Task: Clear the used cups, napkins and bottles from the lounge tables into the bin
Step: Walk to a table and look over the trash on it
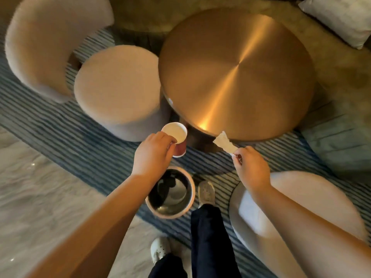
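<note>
While pinching the cup (176, 135) at its near rim, fingers (162, 137) curled and closed on the lip, holds it tilted in the left hand (153, 155), white inside facing up, red wall below. Holds it in the air just beyond the bin (192, 196), over the rug (60, 137), near the foot of the table (236, 73) and clear of its top. Pinches a crumpled white napkin (223, 143) by one end between thumb and fingertips (240, 155) of the right hand (252, 169), fingers curled in. Lets the free end stick up toward the table edge; cannot tell whether it touches. Holds the hands well apart, cup to the left and napkin to the right, with the open, shiny-walled bin on the rug below and between the forearms. Stands with one shoe (206, 192) just beside the bin, the other back on the pale marble floor (40, 187). Looks down on the round brass table, a round padded stool (118, 87) close against its left side, a curved chair (40, 47) farther left, a second pale seat (305, 197) under the right forearm, and a cushion (341, 19) at top right.
</note>
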The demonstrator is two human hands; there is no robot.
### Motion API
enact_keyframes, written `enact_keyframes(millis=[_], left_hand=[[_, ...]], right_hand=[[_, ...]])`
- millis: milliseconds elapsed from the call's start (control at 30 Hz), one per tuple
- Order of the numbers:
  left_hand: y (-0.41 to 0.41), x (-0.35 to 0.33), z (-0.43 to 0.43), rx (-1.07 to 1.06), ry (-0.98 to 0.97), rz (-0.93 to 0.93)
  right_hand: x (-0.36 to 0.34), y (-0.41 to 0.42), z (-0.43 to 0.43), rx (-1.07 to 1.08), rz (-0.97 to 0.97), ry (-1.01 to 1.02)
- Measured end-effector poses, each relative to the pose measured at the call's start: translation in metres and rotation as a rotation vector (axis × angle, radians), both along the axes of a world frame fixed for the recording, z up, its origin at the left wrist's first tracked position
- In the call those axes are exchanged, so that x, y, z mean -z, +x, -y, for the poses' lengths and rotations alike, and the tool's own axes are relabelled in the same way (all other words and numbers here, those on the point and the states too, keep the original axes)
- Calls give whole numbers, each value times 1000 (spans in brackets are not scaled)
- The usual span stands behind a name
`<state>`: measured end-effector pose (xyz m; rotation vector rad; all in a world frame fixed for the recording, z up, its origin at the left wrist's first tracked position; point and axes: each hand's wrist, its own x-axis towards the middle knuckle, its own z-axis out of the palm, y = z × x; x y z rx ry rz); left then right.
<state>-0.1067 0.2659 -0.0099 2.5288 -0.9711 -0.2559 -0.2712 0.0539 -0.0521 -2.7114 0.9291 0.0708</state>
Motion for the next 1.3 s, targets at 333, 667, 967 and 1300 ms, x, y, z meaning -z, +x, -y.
enact_keyframes(millis=[333,667,967,1300], left_hand=[[-77,61,-144,-124,109,-182],[-113,165,-159,-331,135,-328],[-121,252,-150,-358,139,-359],[-102,284,-145,-265,272,-411]], right_hand=[[54,-57,-144,-41,-152,187],[134,-47,-171,-113,-253,290],[217,-30,-170,-143,-240,288],[250,-14,-167,-127,-238,307]])
